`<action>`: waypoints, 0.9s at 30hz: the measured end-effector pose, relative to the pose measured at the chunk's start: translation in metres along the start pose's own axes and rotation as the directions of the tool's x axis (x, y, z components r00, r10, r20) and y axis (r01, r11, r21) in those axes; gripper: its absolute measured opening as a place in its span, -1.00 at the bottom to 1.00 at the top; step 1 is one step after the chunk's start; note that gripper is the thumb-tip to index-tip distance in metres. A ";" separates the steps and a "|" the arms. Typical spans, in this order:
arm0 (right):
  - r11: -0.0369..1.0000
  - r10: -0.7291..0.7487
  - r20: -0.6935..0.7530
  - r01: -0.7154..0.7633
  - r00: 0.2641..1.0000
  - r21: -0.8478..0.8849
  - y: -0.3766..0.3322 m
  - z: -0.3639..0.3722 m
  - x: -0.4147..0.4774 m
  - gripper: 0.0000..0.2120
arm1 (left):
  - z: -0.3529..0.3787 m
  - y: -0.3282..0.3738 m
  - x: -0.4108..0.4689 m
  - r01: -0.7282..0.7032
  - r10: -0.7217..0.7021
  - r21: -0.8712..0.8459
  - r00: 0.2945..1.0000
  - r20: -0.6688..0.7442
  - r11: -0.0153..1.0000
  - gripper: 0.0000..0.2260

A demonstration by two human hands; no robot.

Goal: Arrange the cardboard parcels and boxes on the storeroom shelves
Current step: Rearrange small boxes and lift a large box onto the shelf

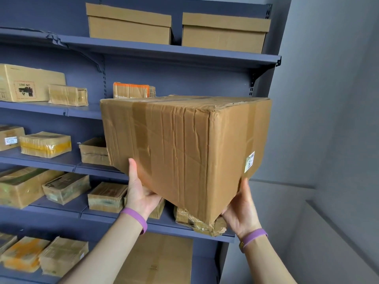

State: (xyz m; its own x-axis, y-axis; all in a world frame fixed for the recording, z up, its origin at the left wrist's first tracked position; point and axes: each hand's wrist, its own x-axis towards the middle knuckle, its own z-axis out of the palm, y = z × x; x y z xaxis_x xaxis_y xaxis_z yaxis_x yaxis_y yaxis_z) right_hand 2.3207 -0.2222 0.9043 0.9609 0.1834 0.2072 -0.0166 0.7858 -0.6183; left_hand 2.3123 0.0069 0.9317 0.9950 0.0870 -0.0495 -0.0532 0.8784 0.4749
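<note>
Head: two hands [141, 193] [242, 212] hold one box [184, 144]; two lidded boxes [129, 25] [225, 31] above

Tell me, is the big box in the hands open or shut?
Shut: the big box has flat top flaps, with brown tape running over them.
</note>
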 end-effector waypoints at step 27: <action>0.976 -0.217 -0.304 0.216 0.928 -0.038 -0.017 0.018 0.000 -0.24 | -0.024 0.021 -0.037 -0.111 0.075 0.210 0.982 0.172 0.971 -0.45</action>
State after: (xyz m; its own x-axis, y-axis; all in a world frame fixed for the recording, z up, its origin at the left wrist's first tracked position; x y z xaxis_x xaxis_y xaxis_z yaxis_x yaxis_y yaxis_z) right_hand 2.3159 -0.2248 0.9288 0.9789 -0.1799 0.0965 0.2019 0.7840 -0.5870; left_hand 2.2726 0.0335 0.9224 0.9879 0.0706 0.1380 -0.1442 0.7448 0.6515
